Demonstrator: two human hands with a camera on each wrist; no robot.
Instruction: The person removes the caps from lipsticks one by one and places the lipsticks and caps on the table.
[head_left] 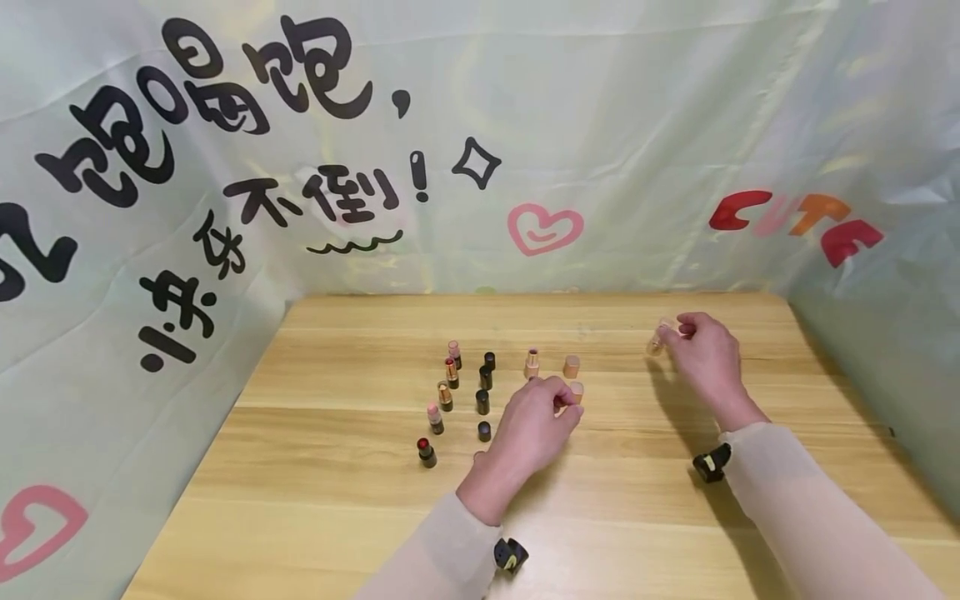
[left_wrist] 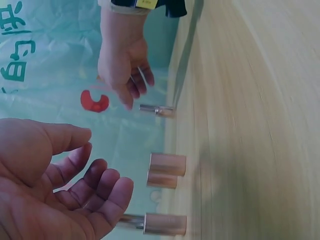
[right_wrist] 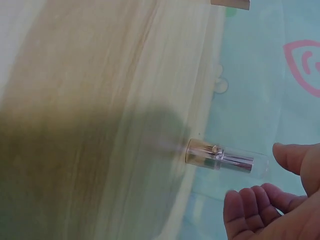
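My right hand is at the back right of the table, its thumb and fingers about the top of a clear-capped lipstick. That lipstick stands upright, and the right wrist view shows a gap between its cap and my fingertips. My left hand hovers over the middle of the table with loosely bent fingers and nothing in them. Just past it stand an uncapped lipstick with a rose-gold base and two rose-gold caps, the farther cap and the nearer cap, the latter partly hidden.
Left of my left hand runs a slanted row of uncapped lipsticks with black bases, the nearest a red lipstick. Several black caps stand beside that row. Printed cloth walls off the wooden table at the back and sides.
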